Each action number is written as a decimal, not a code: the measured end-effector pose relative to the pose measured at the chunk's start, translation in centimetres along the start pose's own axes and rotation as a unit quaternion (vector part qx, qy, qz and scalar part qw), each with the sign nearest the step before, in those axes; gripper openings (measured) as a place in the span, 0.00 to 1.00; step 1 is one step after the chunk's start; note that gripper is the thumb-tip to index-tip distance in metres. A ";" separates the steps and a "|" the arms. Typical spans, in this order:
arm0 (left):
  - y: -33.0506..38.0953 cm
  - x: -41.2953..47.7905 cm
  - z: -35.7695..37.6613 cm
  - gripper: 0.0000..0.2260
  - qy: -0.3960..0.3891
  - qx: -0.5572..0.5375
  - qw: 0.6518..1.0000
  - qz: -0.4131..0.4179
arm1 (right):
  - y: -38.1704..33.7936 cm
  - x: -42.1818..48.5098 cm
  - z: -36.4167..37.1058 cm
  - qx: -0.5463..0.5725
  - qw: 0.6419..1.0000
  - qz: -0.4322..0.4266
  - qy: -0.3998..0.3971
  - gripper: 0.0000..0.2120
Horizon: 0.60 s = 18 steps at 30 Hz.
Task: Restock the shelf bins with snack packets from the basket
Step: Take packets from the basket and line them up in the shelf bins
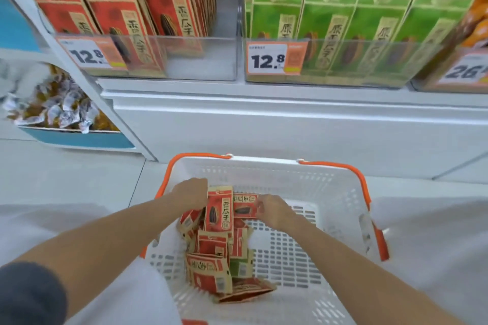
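Observation:
A white basket (330,192) with orange handles stands on the floor below the shelf. Several red sunflower-seed packets (211,258) lie heaped in its left half, with a green one among them. My left hand (191,191) grips the top edge of an upright red packet (219,210). My right hand (272,210) pinches another red packet (244,206) lying sideways beside it. Above, a clear bin of red packets (148,58) has bare room at its right, and a clear bin of green packets (343,60) is packed across.
Price tags reading 12.8 hang on both bins. A third bin with orange packets (475,21) is at far right. At left, a blue-edged tray of wrapped sweets (55,108) sits low. The white shelf base (264,119) stands behind the basket.

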<state>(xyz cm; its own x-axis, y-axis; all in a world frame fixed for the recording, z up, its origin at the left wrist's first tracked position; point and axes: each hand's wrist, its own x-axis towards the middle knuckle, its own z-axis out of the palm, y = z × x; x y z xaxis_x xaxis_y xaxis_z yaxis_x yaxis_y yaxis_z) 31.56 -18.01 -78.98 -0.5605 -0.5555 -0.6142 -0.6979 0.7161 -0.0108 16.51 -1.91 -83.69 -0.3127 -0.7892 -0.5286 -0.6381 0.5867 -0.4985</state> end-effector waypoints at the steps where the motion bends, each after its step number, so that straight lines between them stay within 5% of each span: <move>1: -0.2 0.1 0.7 0.12 -0.030 0.014 0.999 0.001 | 0.1 0.1 0.3 -0.008 1.000 -0.002 -0.006 0.07; 6: -1.5 -0.1 3.6 0.13 -0.106 -0.002 0.994 -0.005 | 0.1 0.9 0.7 -0.010 1.000 0.004 -0.011 0.06; 13: -2.4 0.1 5.7 0.04 0.004 -0.067 0.997 -0.023 | 0.5 0.6 0.6 0.020 1.000 0.005 -0.008 0.08; 18: -0.2 -0.4 1.2 0.08 0.062 -0.078 0.994 -0.036 | -0.4 0.3 -0.6 0.028 0.999 0.001 0.018 0.09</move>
<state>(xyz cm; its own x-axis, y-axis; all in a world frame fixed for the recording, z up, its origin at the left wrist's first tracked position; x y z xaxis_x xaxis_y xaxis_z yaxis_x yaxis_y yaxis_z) 32.43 -17.39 -79.73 -0.5496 -0.6583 -0.5144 -0.7942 0.6026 0.0774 16.21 -2.46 -83.26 -0.3399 -0.7936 -0.5046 -0.5979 0.5965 -0.5355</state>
